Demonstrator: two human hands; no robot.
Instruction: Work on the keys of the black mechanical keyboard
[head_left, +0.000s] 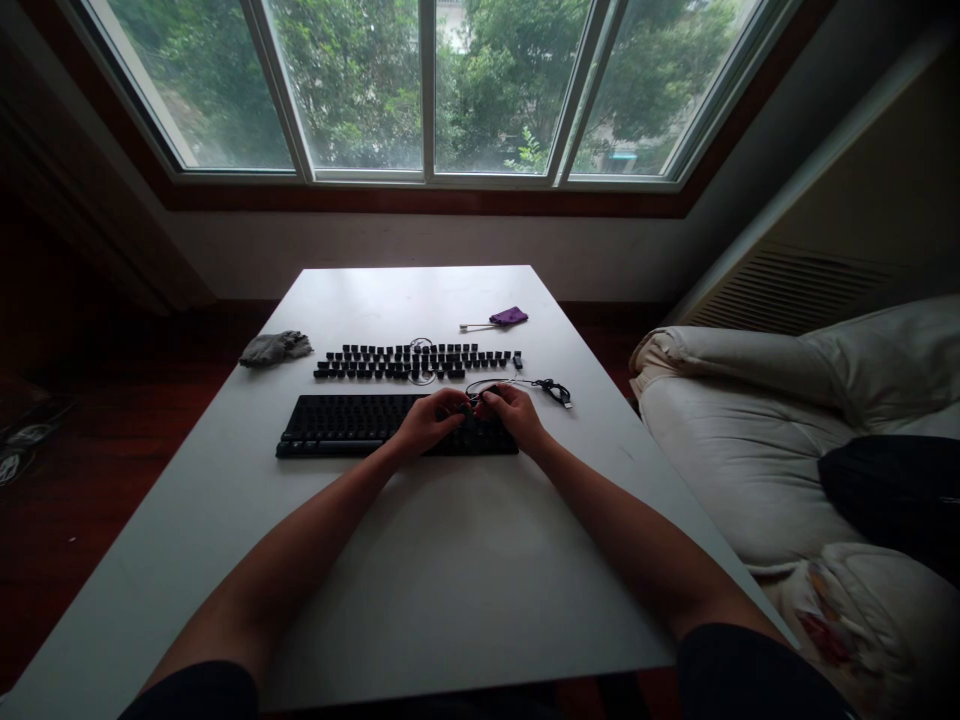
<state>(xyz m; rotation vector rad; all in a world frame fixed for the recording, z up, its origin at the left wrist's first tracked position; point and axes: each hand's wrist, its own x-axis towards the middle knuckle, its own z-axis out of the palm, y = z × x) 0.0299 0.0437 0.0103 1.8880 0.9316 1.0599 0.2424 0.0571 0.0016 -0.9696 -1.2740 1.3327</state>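
Observation:
A black keyboard (341,425) lies across the white table in front of me. Over its right part my left hand (431,418) is closed, thumb and fingers curled together; what they hold, if anything, is hidden. Close beside it, my right hand (514,412) pinches a small black piece (492,391), too small to make out clearly. Behind the keyboard, loose black keycaps (367,363) stand in several rows. The keyboard's right end is partly covered by both hands.
A coiled black USB cable (553,390) lies to the right of my hands. A grey cloth (275,348) sits at the table's left edge. Toward the back right are a purple pouch (509,316) and a thin stick (477,327). A cream sofa (720,440) stands at the right.

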